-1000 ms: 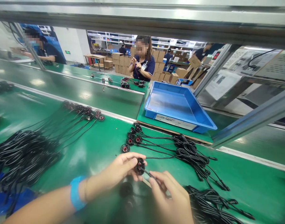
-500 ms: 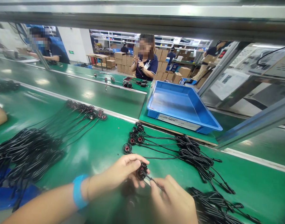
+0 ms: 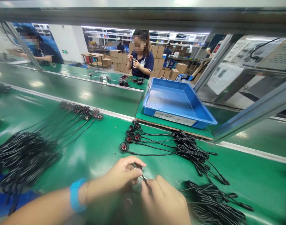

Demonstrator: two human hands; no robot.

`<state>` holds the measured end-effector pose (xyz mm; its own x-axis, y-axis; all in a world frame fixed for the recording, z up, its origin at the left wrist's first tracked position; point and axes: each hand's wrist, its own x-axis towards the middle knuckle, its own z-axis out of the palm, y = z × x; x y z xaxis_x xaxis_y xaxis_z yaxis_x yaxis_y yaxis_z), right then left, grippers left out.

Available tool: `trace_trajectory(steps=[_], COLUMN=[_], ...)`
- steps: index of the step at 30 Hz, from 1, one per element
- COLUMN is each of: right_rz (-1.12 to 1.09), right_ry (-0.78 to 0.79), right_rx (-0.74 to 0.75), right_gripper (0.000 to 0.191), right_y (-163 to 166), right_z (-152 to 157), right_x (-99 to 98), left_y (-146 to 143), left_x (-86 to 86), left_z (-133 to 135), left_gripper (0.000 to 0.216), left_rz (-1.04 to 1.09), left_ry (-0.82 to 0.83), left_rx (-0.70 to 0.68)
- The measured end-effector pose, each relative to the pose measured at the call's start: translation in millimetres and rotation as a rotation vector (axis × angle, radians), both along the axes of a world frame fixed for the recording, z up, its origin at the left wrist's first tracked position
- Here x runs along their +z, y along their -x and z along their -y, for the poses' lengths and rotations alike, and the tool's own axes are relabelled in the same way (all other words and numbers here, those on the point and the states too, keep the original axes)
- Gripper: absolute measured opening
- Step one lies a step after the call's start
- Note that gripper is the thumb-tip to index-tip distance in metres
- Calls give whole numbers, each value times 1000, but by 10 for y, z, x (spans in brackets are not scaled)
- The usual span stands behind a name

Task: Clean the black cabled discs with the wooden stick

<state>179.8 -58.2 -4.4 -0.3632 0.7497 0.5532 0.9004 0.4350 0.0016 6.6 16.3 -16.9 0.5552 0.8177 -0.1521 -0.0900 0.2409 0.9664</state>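
Note:
My left hand [image 3: 122,173], with a blue band on its wrist, curls its fingers and thumb round a small round black part [image 3: 140,167]. Most of that part is hidden by the fingers. From it a short stretch of black cable [image 3: 143,178] runs to my right hand [image 3: 165,197], which is closed and pinches the cable. Both hands are close together over the green work surface [image 3: 98,150]. Just beyond them lie several round black parts with red centres [image 3: 124,147], their cables leading right to coiled black cables [image 3: 188,148].
At right front lies another bundle of coiled cables [image 3: 213,201]. A larger cable pile [image 3: 23,156] covers the left, its round ends [image 3: 86,110] pointing away. A blue tray [image 3: 178,101] stands beyond, beside a metal post [image 3: 248,115]. Across the bench a co-worker [image 3: 141,59] handles small parts.
The round black part has turned in my left hand, so its red-marked face no longer shows. My right hand has moved slightly left with the cable. The whole view has shifted a little.

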Motion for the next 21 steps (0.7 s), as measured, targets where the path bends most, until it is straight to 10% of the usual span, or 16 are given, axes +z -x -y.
trace_trajectory(steps=[9, 21], right_rz=[-111, 65], right_ry=[-11, -10], right_rx=[-4, 100], right_gripper=[4, 3], right_y=[-28, -15], right_z=[-3, -6], right_x=[10, -8], left_y=[49, 32], left_x=[35, 63], left_z=[-36, -57], left_gripper=[45, 45], left_rz=[151, 67], left_ry=[310, 255], left_rx=[-69, -49])
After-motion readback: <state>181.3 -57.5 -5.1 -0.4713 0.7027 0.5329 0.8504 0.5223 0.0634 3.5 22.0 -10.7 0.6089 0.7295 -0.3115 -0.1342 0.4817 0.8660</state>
